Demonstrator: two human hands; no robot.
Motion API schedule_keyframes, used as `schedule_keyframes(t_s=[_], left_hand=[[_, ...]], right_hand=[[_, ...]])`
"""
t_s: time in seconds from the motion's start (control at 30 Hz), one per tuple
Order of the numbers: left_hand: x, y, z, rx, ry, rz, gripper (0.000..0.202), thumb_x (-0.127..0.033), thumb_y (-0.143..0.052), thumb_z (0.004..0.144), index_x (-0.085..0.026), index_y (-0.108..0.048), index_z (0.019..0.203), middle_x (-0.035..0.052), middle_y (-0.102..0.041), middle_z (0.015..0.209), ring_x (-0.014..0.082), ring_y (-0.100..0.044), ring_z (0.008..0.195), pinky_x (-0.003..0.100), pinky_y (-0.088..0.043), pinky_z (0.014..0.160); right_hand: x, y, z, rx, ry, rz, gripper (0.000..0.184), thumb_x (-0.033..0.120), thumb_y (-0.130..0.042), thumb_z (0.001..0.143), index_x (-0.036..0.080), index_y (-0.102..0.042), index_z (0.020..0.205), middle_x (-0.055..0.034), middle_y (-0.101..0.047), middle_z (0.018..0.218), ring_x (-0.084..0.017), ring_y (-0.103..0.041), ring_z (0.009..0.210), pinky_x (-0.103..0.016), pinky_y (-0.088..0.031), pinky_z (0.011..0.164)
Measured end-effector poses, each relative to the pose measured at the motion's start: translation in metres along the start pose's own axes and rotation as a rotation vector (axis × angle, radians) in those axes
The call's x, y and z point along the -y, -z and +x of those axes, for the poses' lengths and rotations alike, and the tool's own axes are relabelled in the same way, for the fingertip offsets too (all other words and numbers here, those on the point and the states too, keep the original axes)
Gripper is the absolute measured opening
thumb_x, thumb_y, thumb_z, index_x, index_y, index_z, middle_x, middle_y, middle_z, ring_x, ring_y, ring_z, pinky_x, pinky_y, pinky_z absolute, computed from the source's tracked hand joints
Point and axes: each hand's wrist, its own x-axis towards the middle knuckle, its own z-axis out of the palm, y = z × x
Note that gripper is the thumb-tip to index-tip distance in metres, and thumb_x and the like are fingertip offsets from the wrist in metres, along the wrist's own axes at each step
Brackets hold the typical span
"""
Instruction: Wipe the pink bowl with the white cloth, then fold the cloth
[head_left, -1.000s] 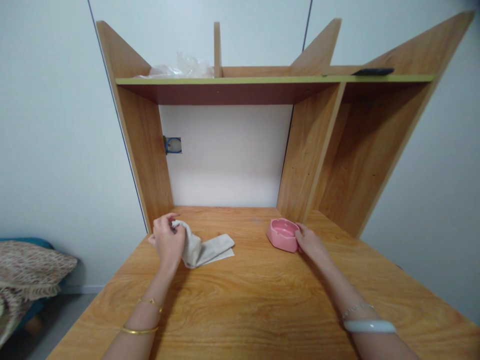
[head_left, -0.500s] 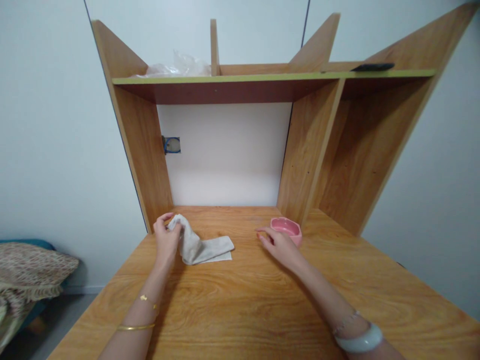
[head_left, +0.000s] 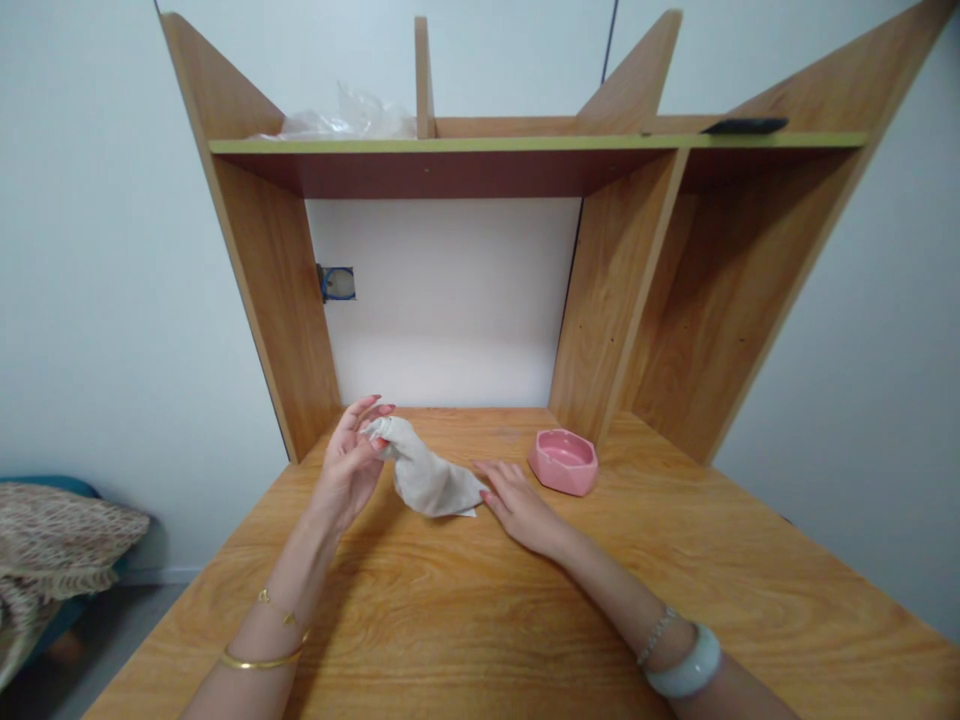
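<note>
A light grey cloth [head_left: 435, 482] is partly lifted off the wooden desk [head_left: 450, 620]. My left hand [head_left: 352, 462] is closed on its upper left end, pinching it between thumb and fingers. From there the fabric slopes down to the right, and its lower end lies near the desktop. Beside that end, my right hand [head_left: 521, 508] rests low with its fingers stretched out. The thumb tip and fingertips meet the cloth's edge, but I see no grip on it. Just beyond the right hand sits a pink, angular bowl [head_left: 564, 463].
A wooden shelf unit [head_left: 450, 146] rises behind the desk. On it are a crumpled clear plastic bag [head_left: 345, 115] and a dark flat object [head_left: 745, 126]. An uncovered wall box [head_left: 338, 284] shows at the back left. A patterned, fringed fabric [head_left: 67, 535] is at far left.
My left hand has moved right and up, raising more of the cloth. My right hand has shifted left from beside the pink bowl to the cloth's right end.
</note>
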Motion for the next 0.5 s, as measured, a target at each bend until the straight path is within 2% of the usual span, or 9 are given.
schedule_keyframes(t_s=[0.1, 0.23, 0.37, 0.5], left_hand=[[-0.003, 0.002, -0.005, 0.056, 0.097, -0.089, 0.046, -0.018, -0.066, 0.057, -0.024, -0.053, 0.100, 0.0007, -0.056, 0.096, 0.0087, -0.054, 0.070, 0.018, -0.043, 0.063], [-0.001, 0.001, -0.009, 0.056, 0.173, -0.128, 0.049, -0.015, -0.065, 0.056, -0.022, -0.051, 0.102, 0.0016, -0.056, 0.096, 0.0091, -0.054, 0.068, 0.019, -0.044, 0.061], [0.004, 0.000, -0.006, -0.004, 0.196, -0.198, 0.045, -0.009, -0.065, 0.054, -0.020, -0.054, 0.096, 0.0012, -0.058, 0.093, 0.0080, -0.054, 0.066, 0.018, -0.045, 0.061], [0.016, 0.010, 0.002, -0.159, 0.191, -0.152, 0.043, -0.009, -0.064, 0.054, -0.019, -0.054, 0.094, 0.0003, -0.058, 0.089, 0.0071, -0.054, 0.064, 0.017, -0.044, 0.061]], right_hand=[[0.001, -0.003, 0.002, -0.014, -0.031, 0.062, 0.047, 0.017, -0.039, 0.081, 0.018, -0.033, 0.128, -0.0104, -0.040, 0.125, -0.021, -0.032, 0.116, -0.040, -0.026, 0.097], [0.004, -0.006, 0.000, 0.102, 0.005, 0.139, 0.049, 0.005, -0.039, 0.072, 0.022, -0.047, 0.118, -0.0071, -0.037, 0.129, -0.019, -0.027, 0.120, -0.039, -0.023, 0.099], [0.008, -0.005, -0.003, 0.185, 0.018, 0.207, 0.027, 0.018, -0.051, 0.072, 0.019, -0.059, 0.097, -0.0089, -0.043, 0.123, -0.022, -0.031, 0.117, -0.040, -0.025, 0.097], [0.008, 0.003, -0.005, 0.198, -0.047, 0.314, 0.016, 0.026, -0.058, 0.067, 0.017, -0.057, 0.080, -0.0078, -0.056, 0.102, -0.021, -0.047, 0.098, -0.035, -0.036, 0.085]])
